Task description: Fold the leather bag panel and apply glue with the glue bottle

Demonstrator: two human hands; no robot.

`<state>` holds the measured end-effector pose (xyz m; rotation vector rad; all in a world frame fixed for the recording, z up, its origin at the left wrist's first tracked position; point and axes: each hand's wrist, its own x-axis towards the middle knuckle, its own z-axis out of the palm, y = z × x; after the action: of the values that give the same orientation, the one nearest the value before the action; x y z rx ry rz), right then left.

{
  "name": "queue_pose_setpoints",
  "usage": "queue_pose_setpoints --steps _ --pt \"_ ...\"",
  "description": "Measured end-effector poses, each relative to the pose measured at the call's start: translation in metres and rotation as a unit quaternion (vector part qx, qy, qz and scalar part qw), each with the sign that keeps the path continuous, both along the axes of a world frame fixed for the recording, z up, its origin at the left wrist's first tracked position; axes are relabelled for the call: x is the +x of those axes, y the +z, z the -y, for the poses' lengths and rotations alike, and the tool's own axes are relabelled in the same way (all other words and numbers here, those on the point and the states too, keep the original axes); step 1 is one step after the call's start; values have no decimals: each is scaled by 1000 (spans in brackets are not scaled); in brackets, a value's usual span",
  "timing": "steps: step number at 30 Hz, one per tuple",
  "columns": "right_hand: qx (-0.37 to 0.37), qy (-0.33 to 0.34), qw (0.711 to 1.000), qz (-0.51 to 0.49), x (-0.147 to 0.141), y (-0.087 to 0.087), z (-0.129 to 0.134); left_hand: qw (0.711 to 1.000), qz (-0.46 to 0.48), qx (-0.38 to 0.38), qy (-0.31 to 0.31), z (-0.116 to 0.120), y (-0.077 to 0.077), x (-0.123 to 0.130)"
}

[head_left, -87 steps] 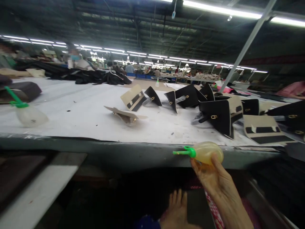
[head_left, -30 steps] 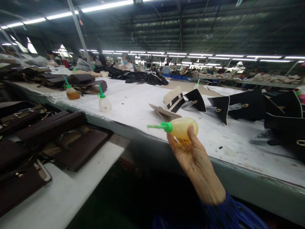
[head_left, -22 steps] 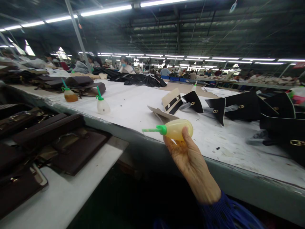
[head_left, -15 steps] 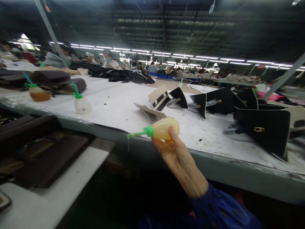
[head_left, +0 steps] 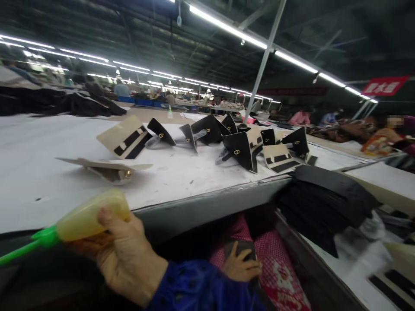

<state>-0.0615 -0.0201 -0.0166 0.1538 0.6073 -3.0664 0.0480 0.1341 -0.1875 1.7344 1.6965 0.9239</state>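
My right hand [head_left: 126, 255] is closed around a squeeze bottle [head_left: 94, 216] of yellowish liquid. The bottle lies tilted, its green nozzle [head_left: 19, 250] pointing left and slightly down, in front of the table edge. Below my blue sleeve [head_left: 194, 285], my left hand [head_left: 241, 264] rests on my lap with its fingers apart, over a dark brown piece [head_left: 243, 247] on red checked cloth [head_left: 272, 250]. A beige flap piece [head_left: 87, 164] with a metal clasp lies on the table just beyond the bottle.
Several black and beige bag pieces with gold clasps, among them a black flap [head_left: 238, 149], stand folded on the white-covered table [head_left: 181, 181]. A black stack [head_left: 324, 198] lies to the right. Dark fabric [head_left: 58, 101] is heaped at the back left. Other people work farther off.
The view has swung right. The bottle, still in my right hand, now appears lower and farther left. My left hand on the lap has come into view; the two other bottles have left it.
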Motion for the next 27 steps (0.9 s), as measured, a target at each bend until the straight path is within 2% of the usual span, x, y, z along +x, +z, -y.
queue_pose_setpoints --steps 2,6,9,13,16,19,24,27 --pt "-6 -14 1000 -10 4 -5 1 997 -66 16 -22 -3 -4 2" --pt "-13 -14 999 -31 16 -6 1 988 -146 30 38 4 -13 -4" --pt "-20 -9 999 -45 17 -7 3 983 -172 36 52 6 -22 -9" --pt "-7 9 999 -34 12 -12 10 980 -193 40 32 7 -37 -12" --pt "-3 18 999 -29 11 -16 13 979 -201 36 23 6 -42 -12" --pt "9 26 999 -17 10 -18 14 978 -209 24 13 5 -39 -11" --pt "27 26 999 -8 8 -20 17 973 -232 3 -10 5 -24 -10" --pt "62 16 998 -6 8 -20 18 968 -250 -5 -19 1 -19 -8"
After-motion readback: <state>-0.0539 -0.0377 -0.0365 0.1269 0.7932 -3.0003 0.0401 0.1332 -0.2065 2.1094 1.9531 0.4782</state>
